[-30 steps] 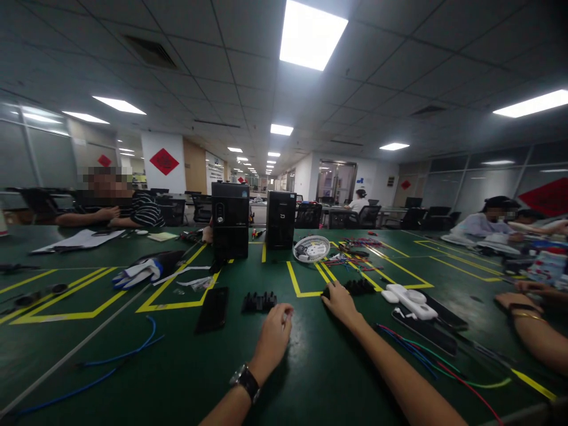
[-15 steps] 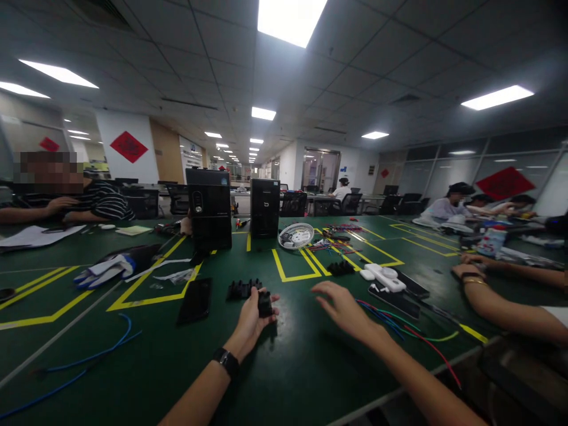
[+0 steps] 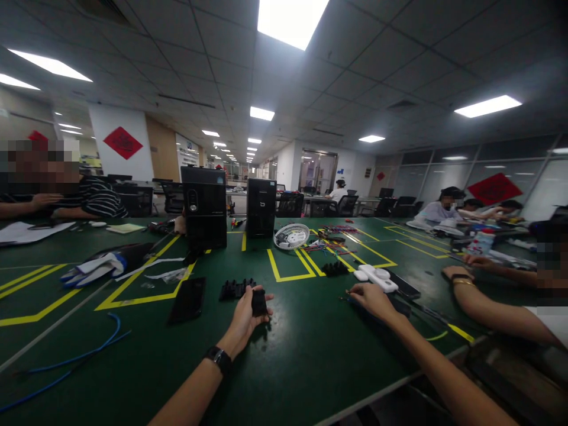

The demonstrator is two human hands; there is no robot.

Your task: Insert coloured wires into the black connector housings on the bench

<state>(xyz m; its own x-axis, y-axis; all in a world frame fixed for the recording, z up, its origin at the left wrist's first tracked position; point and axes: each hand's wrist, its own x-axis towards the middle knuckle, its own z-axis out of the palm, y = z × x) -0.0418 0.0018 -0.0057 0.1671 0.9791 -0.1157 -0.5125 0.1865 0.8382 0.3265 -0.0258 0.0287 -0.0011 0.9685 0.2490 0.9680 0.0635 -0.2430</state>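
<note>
My left hand (image 3: 247, 315) is closed around a small black terminal block (image 3: 259, 302), held up above the table. Just behind it lies a longer black ridged block (image 3: 237, 289), and a dark phone (image 3: 188, 300) rests to the left. My right hand (image 3: 370, 300) is over a bundle of coloured wires, its thumb and fingertips pinched together. Thin wire ends (image 3: 342, 297) stick out past those fingertips; most of the bundle is hidden beneath the hand and forearm.
A white power strip (image 3: 377, 277) and a phone (image 3: 404, 285) lie beyond my right hand. Farther back are a white basket (image 3: 291, 236), another black block (image 3: 335, 269) and two black computer towers (image 3: 204, 207). Gloves (image 3: 95, 269) and blue wires (image 3: 84, 355) lie left. A co-worker's arms (image 3: 483, 296) rest at right.
My right hand has moved right and down onto the coloured wires, and its fingers have closed on them. The left hand still holds the black terminal block. The view has shifted slightly.
</note>
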